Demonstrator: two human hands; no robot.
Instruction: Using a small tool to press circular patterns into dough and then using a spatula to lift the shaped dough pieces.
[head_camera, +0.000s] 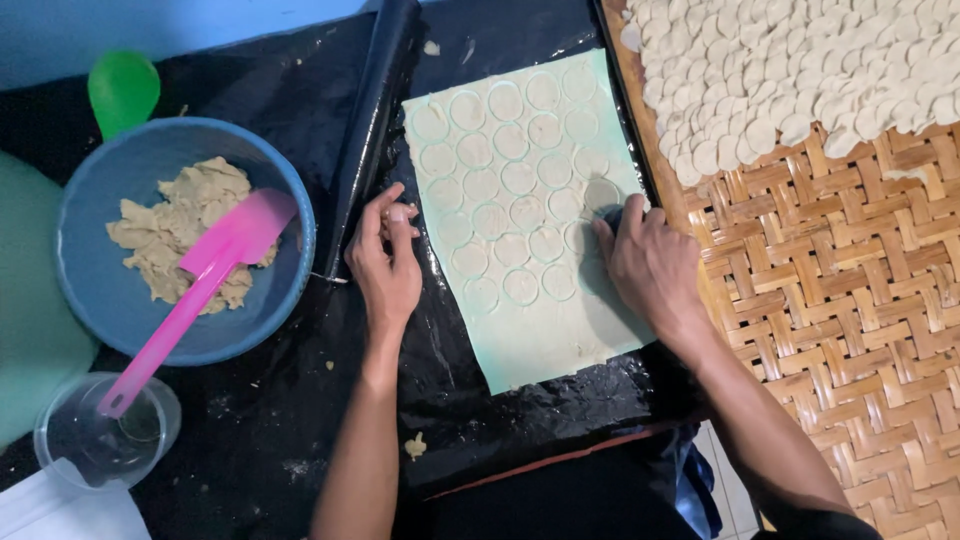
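Where black plastic (300, 120) covers the bench, a pale dough sheet (530, 330) scored with circles lies between the hands, beside a woven tray (850, 280) heaped with cut rounds (800, 70). The left hand (385, 265) rests at the sheet's left edge, fingers (398, 215) curled together pinching a dough scrap. The right hand (650, 260) presses on the sheet's right edge, fingers (632, 212) close together over a cutter (606, 213), mostly hidden.

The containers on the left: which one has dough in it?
The blue bowl: it holds beige dough scraps and a pink spatula. The clear cup below it holds no dough.
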